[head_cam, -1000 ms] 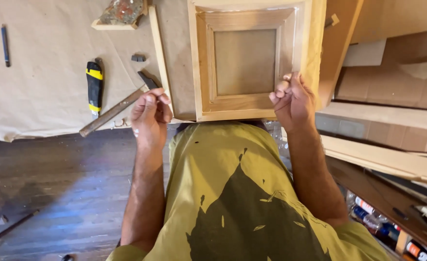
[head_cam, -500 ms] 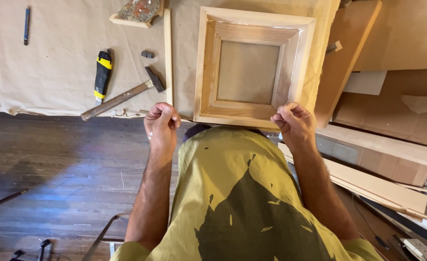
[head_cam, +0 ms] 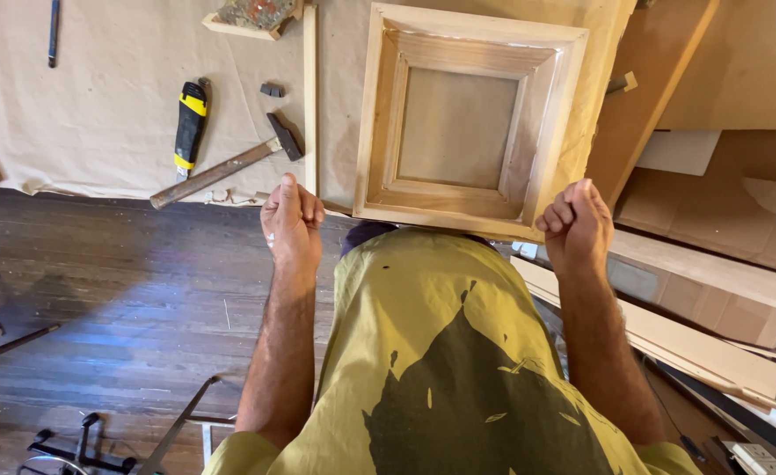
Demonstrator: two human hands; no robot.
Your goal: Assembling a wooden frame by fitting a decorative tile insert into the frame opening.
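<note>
A square, stepped wooden picture frame (head_cam: 379,114) lies flat on brown paper (head_cam: 98,79) in front of me. My left hand (head_cam: 291,220) hovers just off the frame's near left corner, fingers curled into a fist and thumb up, holding nothing. By the near right corner my right hand (head_cam: 577,224) is also a closed fist, just clear of the wood. My yellow shirt hides the floor below the frame.
A hammer (head_cam: 221,167), a yellow and black utility knife (head_cam: 190,123) and a thin wooden strip (head_cam: 309,97) lie left of the frame. Boards and planks (head_cam: 713,290) are stacked at the right. Dark floorboards (head_cam: 124,299) and a black metal stand (head_cam: 80,444) are at lower left.
Both hands held the frame's near corners a second ago; they have let go and drawn back into fists. The view has tilted so the frame sits higher and farther away.
</note>
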